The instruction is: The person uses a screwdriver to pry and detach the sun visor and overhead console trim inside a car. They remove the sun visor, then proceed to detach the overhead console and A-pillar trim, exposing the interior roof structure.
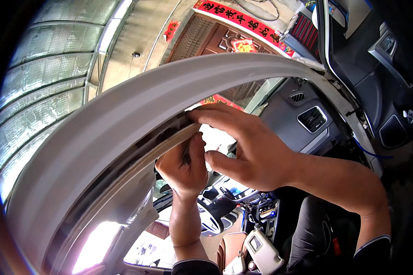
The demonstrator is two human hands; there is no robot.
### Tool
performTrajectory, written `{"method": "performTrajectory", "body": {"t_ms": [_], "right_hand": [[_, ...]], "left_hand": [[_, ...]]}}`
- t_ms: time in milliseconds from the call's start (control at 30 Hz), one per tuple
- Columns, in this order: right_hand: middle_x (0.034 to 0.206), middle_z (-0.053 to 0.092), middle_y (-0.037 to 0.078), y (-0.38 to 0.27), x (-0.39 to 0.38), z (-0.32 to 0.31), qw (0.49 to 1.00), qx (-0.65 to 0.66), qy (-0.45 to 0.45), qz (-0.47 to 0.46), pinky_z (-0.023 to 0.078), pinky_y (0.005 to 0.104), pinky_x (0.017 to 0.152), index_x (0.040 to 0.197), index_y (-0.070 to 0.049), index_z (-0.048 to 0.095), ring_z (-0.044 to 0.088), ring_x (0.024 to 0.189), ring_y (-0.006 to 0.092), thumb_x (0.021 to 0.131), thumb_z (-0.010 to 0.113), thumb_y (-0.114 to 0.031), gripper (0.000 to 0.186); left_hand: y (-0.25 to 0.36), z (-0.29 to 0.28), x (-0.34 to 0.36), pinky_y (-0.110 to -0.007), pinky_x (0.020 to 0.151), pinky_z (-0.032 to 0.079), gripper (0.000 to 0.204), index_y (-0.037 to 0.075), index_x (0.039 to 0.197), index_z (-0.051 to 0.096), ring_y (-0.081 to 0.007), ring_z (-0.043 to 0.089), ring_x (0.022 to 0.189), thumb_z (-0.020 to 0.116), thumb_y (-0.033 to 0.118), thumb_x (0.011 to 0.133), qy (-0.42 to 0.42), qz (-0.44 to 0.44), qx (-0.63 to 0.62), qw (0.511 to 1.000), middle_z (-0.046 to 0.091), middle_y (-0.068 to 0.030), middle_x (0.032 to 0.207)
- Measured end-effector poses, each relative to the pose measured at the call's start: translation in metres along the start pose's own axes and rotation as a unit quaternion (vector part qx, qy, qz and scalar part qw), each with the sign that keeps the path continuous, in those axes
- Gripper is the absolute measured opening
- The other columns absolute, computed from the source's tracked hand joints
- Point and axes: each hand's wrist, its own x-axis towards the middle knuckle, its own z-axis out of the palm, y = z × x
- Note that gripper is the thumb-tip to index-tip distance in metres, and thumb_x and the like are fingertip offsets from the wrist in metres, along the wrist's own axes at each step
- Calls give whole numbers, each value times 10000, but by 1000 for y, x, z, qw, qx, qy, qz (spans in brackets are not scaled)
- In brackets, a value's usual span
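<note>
My left hand (182, 170) is raised under the car's door opening, its fingers curled and partly hidden behind the edge of the beige roof lining (152, 152). Its thumb points up against that edge. Something small and dark shows in its grip, too hidden to name. From the right, my right hand (257, 149) reaches across with fingers stretched and bent over the lining's edge, the tips at the dark gap below the pale roof frame (124, 98). Its thumb stands apart from the fingers, close to my left thumb.
The frame arches over both hands. Below lie a steering wheel (209, 220), hanging sun visors (264, 252) and a brown seat (231, 247). The dark dashboard (284, 110) with air vents is at right, beside the opened door (367, 91). A red banner (238, 18) hangs beyond.
</note>
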Motion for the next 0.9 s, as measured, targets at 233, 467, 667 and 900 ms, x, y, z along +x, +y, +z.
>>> {"method": "performTrajectory", "body": {"t_ms": [233,467,667,900], "right_hand": [[1271,589,256,-1,-5,17,996,50,74,17,467,428,1040,1290,99,547,597,1187,385,836,618,-172,533],[1170,642,286,11,-8,18,996,18,90,-3,492,440,992,1277,89,569,632,1117,406,857,613,-205,514],[1223,629,284,14,-16,22,989,-64,126,-33,492,452,1004,1303,83,566,635,1118,408,881,606,-223,522],[1209,634,257,10,-20,25,992,-54,115,-27,492,449,1011,1295,76,570,639,1118,390,870,627,-189,504]], "left_hand": [[-1,9,-5,-300,625,530,189,-30,1050,711,-162,671,650,600,109,989,25,-20,-3,999,686,-83,725],[0,9,-4,-295,655,529,224,-38,1093,709,-148,669,677,578,121,1005,14,-15,-12,1000,706,-95,754],[4,13,-4,-241,637,497,233,-63,1113,697,-92,620,674,547,95,1030,12,0,-29,1000,687,-58,753],[0,7,-10,-235,641,496,227,-71,1119,693,-89,627,697,563,93,1030,2,-23,-22,1000,697,-55,784]]}}
